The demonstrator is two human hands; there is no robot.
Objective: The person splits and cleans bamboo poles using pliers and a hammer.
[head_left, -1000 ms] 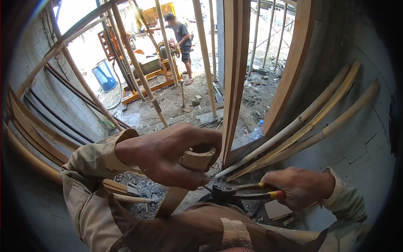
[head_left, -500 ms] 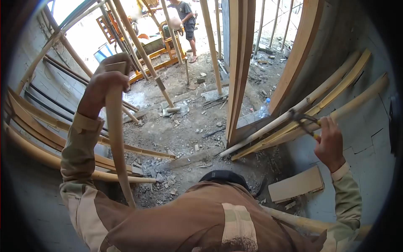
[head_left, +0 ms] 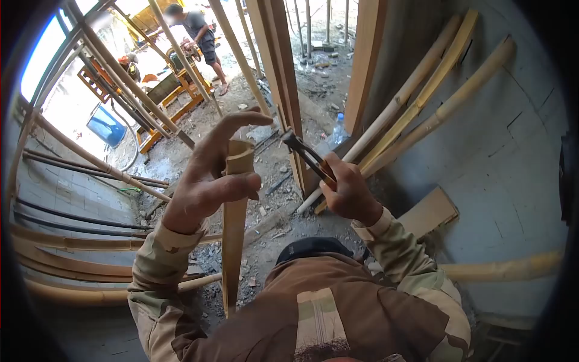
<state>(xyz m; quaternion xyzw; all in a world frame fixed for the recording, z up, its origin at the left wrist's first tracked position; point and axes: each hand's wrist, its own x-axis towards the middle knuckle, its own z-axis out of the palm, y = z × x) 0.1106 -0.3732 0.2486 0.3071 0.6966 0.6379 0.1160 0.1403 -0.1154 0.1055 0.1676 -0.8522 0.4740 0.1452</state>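
An upright split bamboo strip (head_left: pixel 234 241) has its top end between the thumb and palm of my left hand (head_left: pixel 208 175), which holds it while the index finger arches out above it. The strip's lower end reaches down beside my brown jacket. My right hand (head_left: pixel 351 190) is closed around the handles of metal pincers (head_left: pixel 309 158). Their head points up and left, a short distance to the right of the strip's top, not touching it.
A wooden door frame (head_left: pixel 278 78) stands ahead. Bamboo poles (head_left: pixel 443 114) lean on the right wall, others (head_left: pixel 78 295) lie at left. A board (head_left: pixel 425 214) lies on the rubble-strewn floor. Outside, a person (head_left: pixel 198 36) bends by an orange machine (head_left: pixel 175 93); a bottle (head_left: pixel 339 128) stands near the frame.
The view has turned right. My right hand has brought the pincers in from the right, close to the strip. The fingers of my left hand have spread at the strip's top. The person outside bends lower.
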